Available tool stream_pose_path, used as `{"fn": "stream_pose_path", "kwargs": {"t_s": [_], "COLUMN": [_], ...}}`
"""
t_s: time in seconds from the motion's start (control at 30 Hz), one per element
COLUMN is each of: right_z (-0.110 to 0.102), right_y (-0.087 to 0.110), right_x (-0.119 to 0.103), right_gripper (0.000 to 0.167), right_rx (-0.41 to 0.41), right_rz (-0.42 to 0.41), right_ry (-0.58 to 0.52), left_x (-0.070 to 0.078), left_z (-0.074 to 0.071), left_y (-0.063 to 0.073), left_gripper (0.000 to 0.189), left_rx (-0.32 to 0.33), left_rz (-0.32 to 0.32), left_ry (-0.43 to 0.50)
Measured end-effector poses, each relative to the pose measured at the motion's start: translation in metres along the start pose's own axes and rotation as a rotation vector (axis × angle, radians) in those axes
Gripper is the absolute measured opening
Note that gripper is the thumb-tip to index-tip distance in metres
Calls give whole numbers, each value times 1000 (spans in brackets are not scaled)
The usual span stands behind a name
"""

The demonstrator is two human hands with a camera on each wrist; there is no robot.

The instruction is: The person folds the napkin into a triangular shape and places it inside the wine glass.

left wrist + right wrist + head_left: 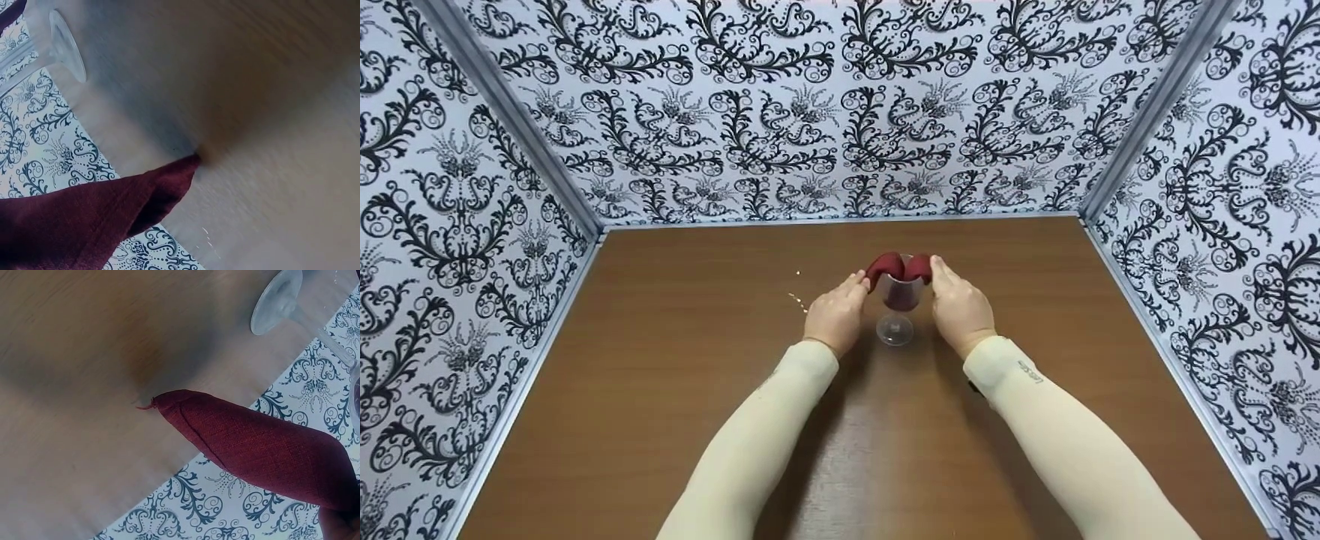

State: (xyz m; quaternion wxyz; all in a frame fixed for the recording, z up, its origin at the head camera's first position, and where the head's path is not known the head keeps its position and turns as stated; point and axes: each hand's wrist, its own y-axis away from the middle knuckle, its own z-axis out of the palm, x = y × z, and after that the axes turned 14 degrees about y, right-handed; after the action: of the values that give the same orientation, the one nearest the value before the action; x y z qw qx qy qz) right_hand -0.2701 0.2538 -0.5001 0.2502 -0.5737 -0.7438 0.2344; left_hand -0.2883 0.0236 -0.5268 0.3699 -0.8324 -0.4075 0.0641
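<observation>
A clear stemmed wine glass (895, 328) stands upright on the wooden table. A dark red cloth napkin (917, 268) is tucked into its bowl, and the two ends fold out over the rim to either side. At the left end of the cloth, my left hand (835, 313) touches it with extended fingers. My right hand (962, 309) lies along the other end, its fingers fairly straight; the thumbs are hidden. Each wrist view shows one hanging tip of the napkin (95, 216), and the right one has a loose thread (145, 406). Part of the glass foot (275, 304) also appears there.
The brown wooden table (697, 375) is enclosed by panels of black-and-white scroll-patterned wallpaper (780, 112) at the back and both sides. Grey metal strips (521, 120) run up the corners. Small pale flecks (797, 301) show on the tabletop left of the glass.
</observation>
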Motion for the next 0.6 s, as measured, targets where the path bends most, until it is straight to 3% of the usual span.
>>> {"fn": "stream_pose_path", "kwargs": {"t_s": [0.6], "right_z": [2], "right_y": [2], "right_x": [-2], "right_gripper": [45], "right_rx": [2], "right_rz": [0], "right_ry": [0], "left_x": [6], "left_z": [4], "left_y": [3], "left_gripper": [21], "left_rx": [-23], "left_rz": [-32], "left_ry": [8]}}
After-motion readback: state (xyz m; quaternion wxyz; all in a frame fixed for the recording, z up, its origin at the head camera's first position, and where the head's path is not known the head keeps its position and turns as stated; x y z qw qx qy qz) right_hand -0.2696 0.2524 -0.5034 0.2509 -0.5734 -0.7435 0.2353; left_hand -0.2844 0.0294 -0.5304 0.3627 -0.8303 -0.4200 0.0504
